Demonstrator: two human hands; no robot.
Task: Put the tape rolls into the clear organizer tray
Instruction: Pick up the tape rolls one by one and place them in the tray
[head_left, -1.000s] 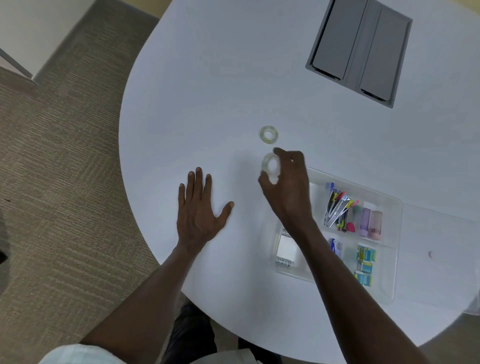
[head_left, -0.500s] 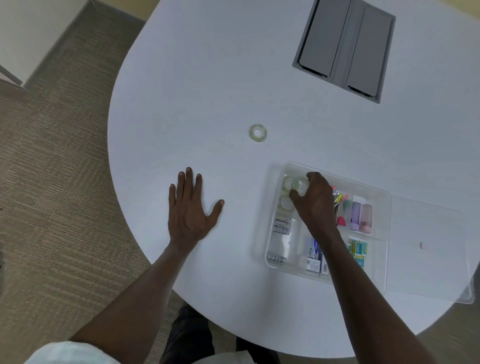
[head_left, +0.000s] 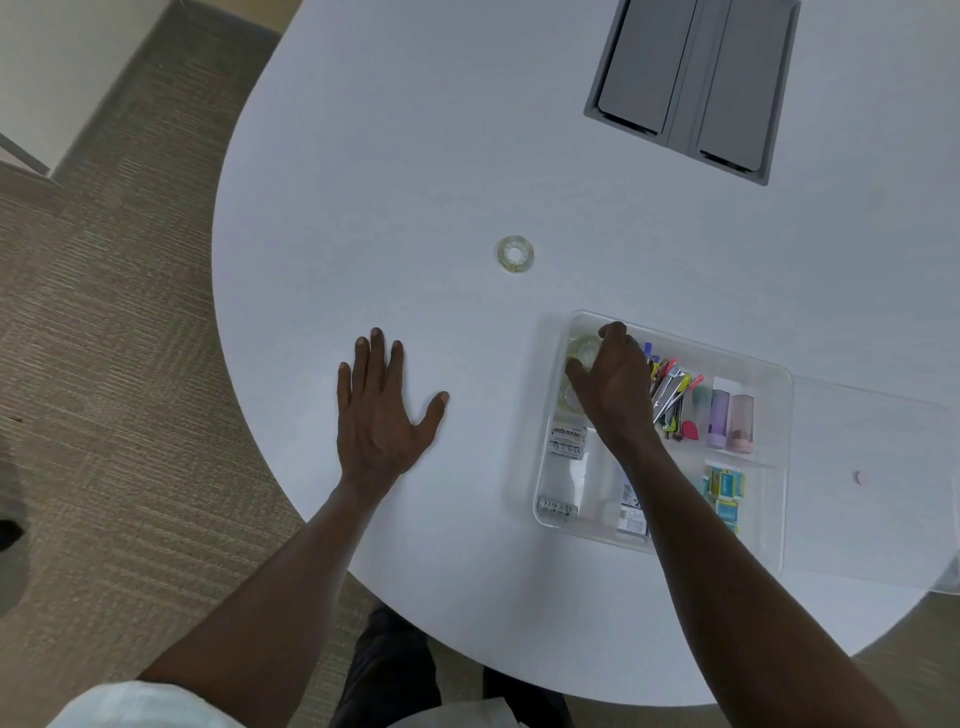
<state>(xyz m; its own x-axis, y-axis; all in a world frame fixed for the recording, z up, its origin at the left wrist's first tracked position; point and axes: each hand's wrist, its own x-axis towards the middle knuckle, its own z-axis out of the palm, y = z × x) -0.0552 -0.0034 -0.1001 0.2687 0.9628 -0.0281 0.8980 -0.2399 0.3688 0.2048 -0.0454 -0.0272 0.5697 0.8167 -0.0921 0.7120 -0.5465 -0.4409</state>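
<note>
One clear tape roll (head_left: 514, 253) lies flat on the white table, apart from the clear organizer tray (head_left: 787, 467) at the right. My right hand (head_left: 615, 387) is inside the tray's far left compartment, thumb and forefinger curled around a second tape roll (head_left: 584, 352). A third roll (head_left: 566, 397) shows partly just below it, half hidden by the hand. My left hand (head_left: 382, 410) rests flat on the table left of the tray, fingers spread, holding nothing.
The tray also holds pens and clips (head_left: 672, 389), two small tubes (head_left: 730, 421), battery packs (head_left: 567, 436) and small boxes (head_left: 724, 486). A clear lid (head_left: 883, 431) lies right of the tray. A grey hatch (head_left: 691, 88) sits at the far side. The table edge curves close at left.
My right hand carried a tape roll from the table into the tray's far left compartment and stays there. My left hand has stayed flat. The view shifted slightly.
</note>
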